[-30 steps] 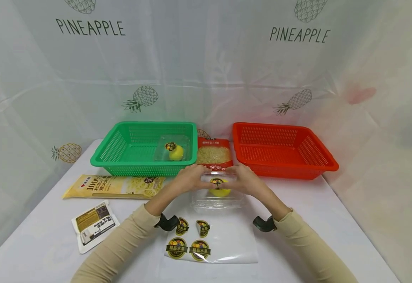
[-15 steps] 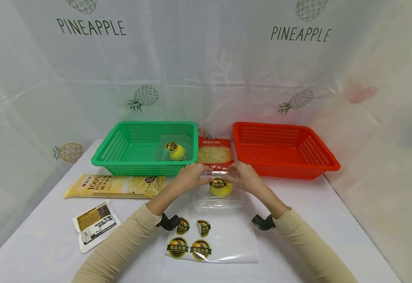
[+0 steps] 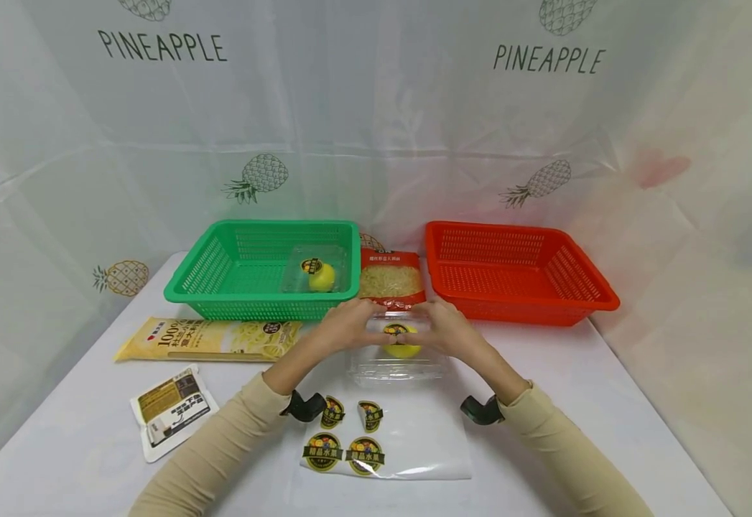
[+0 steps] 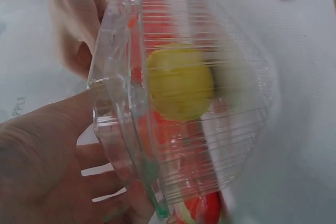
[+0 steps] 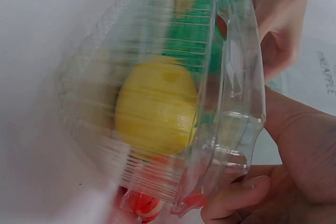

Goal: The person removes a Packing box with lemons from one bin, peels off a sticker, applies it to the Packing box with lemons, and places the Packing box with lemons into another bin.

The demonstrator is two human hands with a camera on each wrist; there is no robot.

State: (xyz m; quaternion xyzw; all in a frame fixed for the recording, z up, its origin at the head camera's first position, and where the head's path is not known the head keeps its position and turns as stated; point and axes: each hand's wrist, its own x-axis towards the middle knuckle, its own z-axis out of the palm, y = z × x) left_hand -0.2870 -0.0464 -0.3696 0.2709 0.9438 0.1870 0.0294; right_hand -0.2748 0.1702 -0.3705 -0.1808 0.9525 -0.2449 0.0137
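Note:
A clear plastic fruit box [image 3: 398, 372] stands mid-table with a yellow lemon-like fruit [image 5: 156, 106] inside. On its lid is a round black-and-gold sticker [image 3: 396, 329], partly covered by my thumbs. My left hand [image 3: 348, 324] holds the box's left part, thumb on the lid and fingers bent down over the far side. From the right, my right hand [image 3: 451, 329] holds it the same way, and the two thumb tips nearly meet over the sticker. Nearer me lies a white sticker sheet [image 3: 424, 439] bearing several similar stickers.
A green basket [image 3: 266, 309] at back left contains another stickered fruit box [image 3: 294, 276]. At back right stands a red basket [image 3: 524, 309]. Between them is a red pasta bag [image 3: 391, 280]. A yellow noodle packet [image 3: 201, 341] and a white-and-brown pouch [image 3: 175, 413] lie at left.
Half a second ago both thumbs were lifted off the sticker and apart. Now they are back down on it, as they were a second ago. The box has stayed put.

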